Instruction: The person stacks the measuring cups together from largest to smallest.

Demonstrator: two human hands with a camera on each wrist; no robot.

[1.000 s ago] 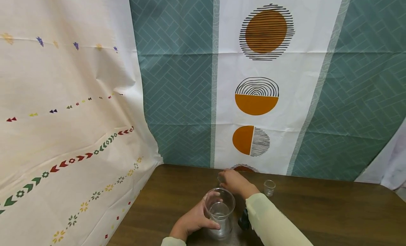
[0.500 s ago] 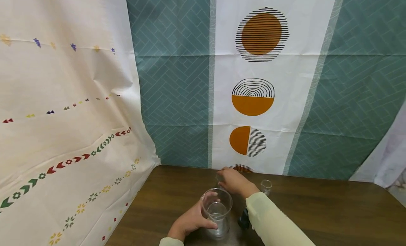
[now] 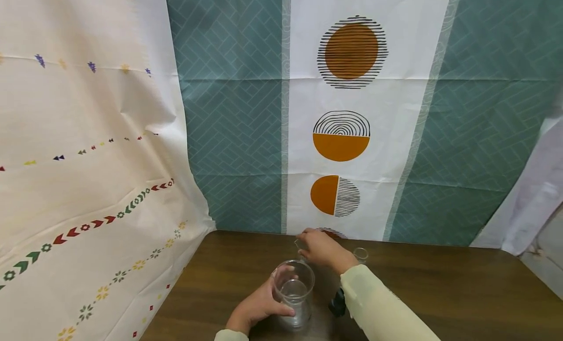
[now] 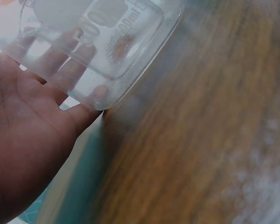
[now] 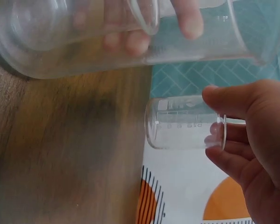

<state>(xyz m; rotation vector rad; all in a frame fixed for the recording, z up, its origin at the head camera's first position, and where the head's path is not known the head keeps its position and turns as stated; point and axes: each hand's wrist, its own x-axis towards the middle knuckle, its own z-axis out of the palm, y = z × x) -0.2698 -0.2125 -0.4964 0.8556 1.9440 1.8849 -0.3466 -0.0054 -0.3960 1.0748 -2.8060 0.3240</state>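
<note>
In the head view my left hand (image 3: 261,302) grips a large clear beaker (image 3: 303,309) from its left side, thumb in front and fingers behind. A smaller clear vessel (image 5: 146,16) sits inside this beaker, its rim below the outer rim. White volume marks show through the wall in the left wrist view. Beyond the large beaker, my right hand (image 3: 325,250) pinches a small graduated beaker (image 5: 184,126) near its rim, thumb on one side and fingers on the other. The small beaker looks empty and stands apart from the large one.
Another small clear beaker (image 3: 360,255) stands right of my right hand, partly hidden by the forearm. The brown wooden table (image 3: 440,292) reaches back to a patterned curtain (image 3: 233,136). A cream cloth (image 3: 88,184) hangs along the left side.
The head view has turned to the right, so the scene shifts left. My right hand has risen slightly with the small beaker. The left hand keeps its grip on the large beaker.
</note>
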